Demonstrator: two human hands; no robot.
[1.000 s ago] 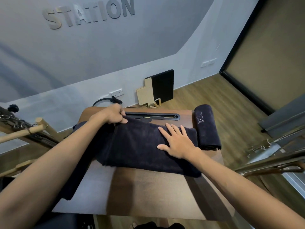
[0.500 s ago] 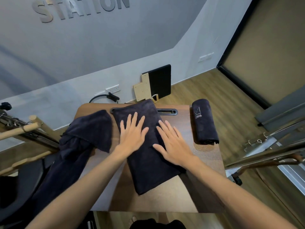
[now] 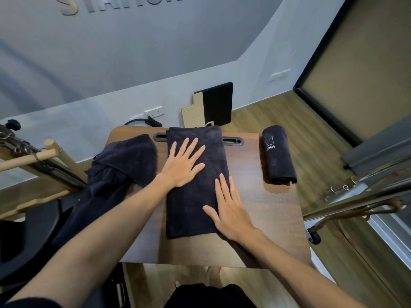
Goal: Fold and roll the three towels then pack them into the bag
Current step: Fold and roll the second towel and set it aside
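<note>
Two hands — left (image 3: pixel 181 165), right (image 3: pixel 229 210) — fingers straight, flat on folded towel (image 3: pixel 191 196); crumpled towel (image 3: pixel 120 170) trailing off table (image 3: pixel 266 207), end hidden.

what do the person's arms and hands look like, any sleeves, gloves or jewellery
Both forearms are bare as far as the frame shows. The left hand and right hand wear no gloves, and no rings, watch or wristband can be seen on either. At the bottom left corner a dark edge of cloth lies near the left upper arm; it may be a short sleeve, but that is too cut off to tell.
</note>
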